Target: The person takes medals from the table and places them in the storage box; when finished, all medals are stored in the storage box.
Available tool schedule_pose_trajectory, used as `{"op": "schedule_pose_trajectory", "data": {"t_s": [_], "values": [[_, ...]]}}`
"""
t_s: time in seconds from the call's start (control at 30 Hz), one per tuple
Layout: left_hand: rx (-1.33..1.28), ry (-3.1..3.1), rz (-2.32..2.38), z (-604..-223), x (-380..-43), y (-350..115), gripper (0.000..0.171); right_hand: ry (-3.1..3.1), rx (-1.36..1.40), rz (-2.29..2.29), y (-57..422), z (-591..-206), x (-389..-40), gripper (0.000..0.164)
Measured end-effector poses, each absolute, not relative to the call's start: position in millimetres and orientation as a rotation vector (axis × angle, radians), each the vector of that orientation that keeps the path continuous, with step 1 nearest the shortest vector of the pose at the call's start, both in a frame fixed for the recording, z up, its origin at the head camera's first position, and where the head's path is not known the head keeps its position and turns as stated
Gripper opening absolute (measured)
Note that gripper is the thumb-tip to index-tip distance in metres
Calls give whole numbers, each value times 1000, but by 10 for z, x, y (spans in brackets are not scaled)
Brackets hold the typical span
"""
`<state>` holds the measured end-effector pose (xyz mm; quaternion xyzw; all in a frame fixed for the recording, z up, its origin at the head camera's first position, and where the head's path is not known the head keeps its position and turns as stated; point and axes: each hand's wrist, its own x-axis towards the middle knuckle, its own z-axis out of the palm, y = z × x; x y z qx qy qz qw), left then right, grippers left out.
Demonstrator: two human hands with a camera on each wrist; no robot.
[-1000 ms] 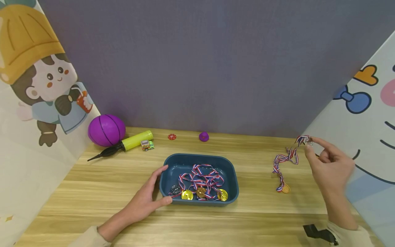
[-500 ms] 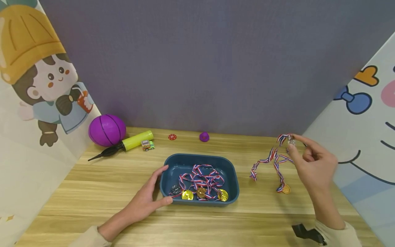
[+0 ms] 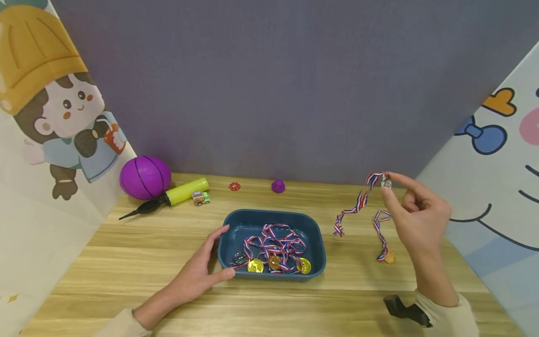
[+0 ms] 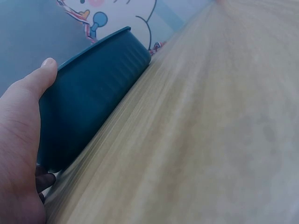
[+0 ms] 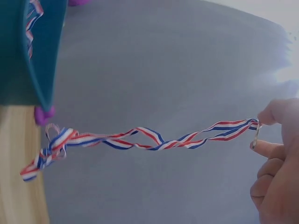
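pinched between thumb and forefinger of the right hand (image 3: 421, 220) is the top of a red-white-blue ribbon (image 3: 360, 201), held up over the right side of the wooden table (image 3: 126, 262). other fingers are loosely curled, so it's a light fingertip pinch and not a full fist. a gold medal (image 3: 389, 257) on that ribbon sits down on the table, just below and a bit left of the hand, with one strand looping up from it and another loose end trailing off to the left in the air. in the right wrist view the ribbon (image 5: 149, 136) runs twisted out from the fingertips (image 5: 271, 112).

left hand (image 3: 198, 274) is resting against the near left corner of the blue tray (image 3: 269, 217), fingers spread and relaxed along the wall, thumb along the near side. not really curled round it, more like bracing it. left wrist view shows the same thing, hand (image 4: 21, 140) flat against the tray's ribbed outside (image 4: 88, 112).

inside the tray there's a tangle of more striped ribbons with several medals (image 3: 273, 262) along the near edge, mostly gold, one darker on the left.

far left of the table: a purple ball (image 3: 145, 177), a yellow pump (image 3: 177, 194) with a black nozzle, and a tiny toy truck (image 3: 200, 198). further right along the far edge, a small red disc (image 3: 234, 186) and a small purple piece (image 3: 278, 186).
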<state>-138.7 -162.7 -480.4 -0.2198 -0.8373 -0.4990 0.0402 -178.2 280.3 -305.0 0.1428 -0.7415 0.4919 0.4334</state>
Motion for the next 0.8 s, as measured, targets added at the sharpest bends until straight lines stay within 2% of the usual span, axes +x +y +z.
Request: {"op": "schedule_pose_trajectory", "data": {"t_s": [0.57,0.8], "values": [[-677,-2562,-1530,-4799,-1387,-1625,101,-1726,674,1300,2452,-2903,-1616,31],[-670,-2569,-1525,-4794,-1388,-1627,101,-1884,754,1206,2410,-2984,-1634,39]]}}
